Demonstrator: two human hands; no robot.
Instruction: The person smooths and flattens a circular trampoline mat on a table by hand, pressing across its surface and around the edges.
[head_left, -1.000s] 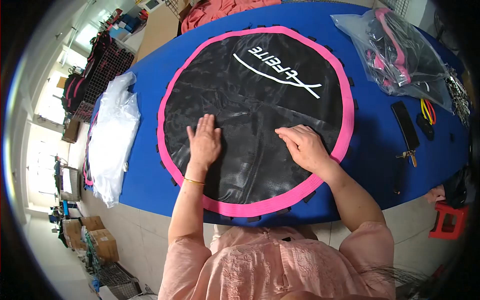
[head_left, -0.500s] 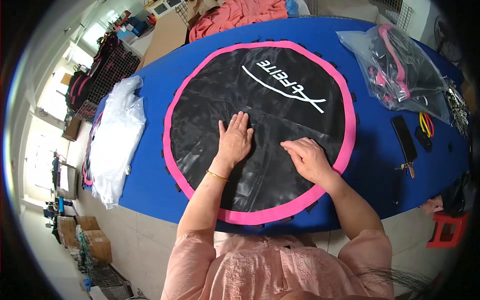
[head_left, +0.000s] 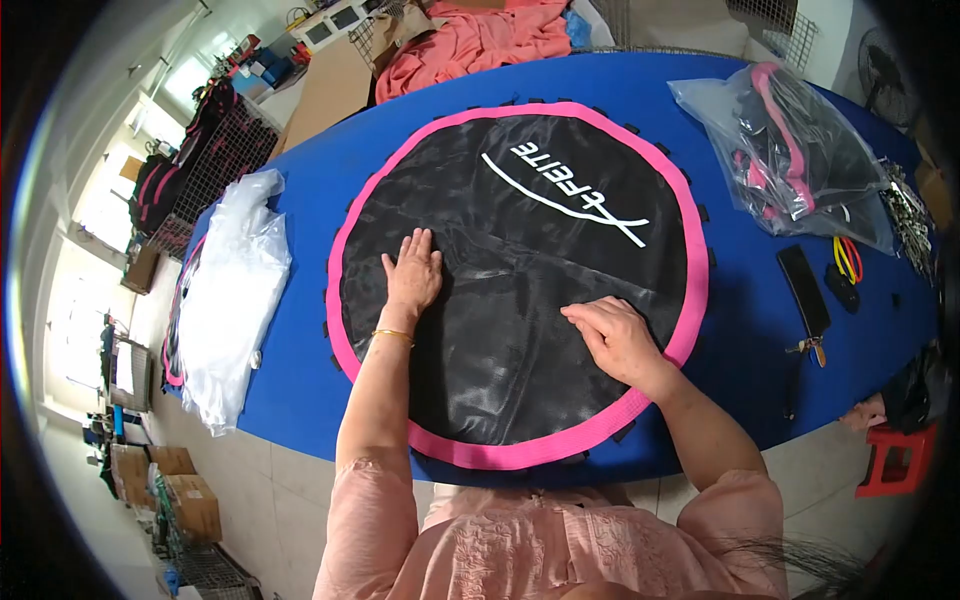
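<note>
A round black trampoline mat with a pink border and short black tabs around its rim lies flat before me. White lettering and a curved white line mark its far right part. My left hand rests palm down on the left half of the mat, open, with its fingers stretched out. On the right half, near the pink border, is my right hand. Its fingers are pressed together and curled, pointing left, with the thumb tucked beside them; whatever is under or within them, if anything, is hidden.
The mat lies on a blue table. White plastic bags lie left. At right are a clear bag with black and pink pieces, a black phone-like object, yellow and red loops and a metal pile.
My left hand has slid left across the mat, staying flat. My right hand keeps nearly the same place on the mat. The whole view has shifted slightly.
</note>
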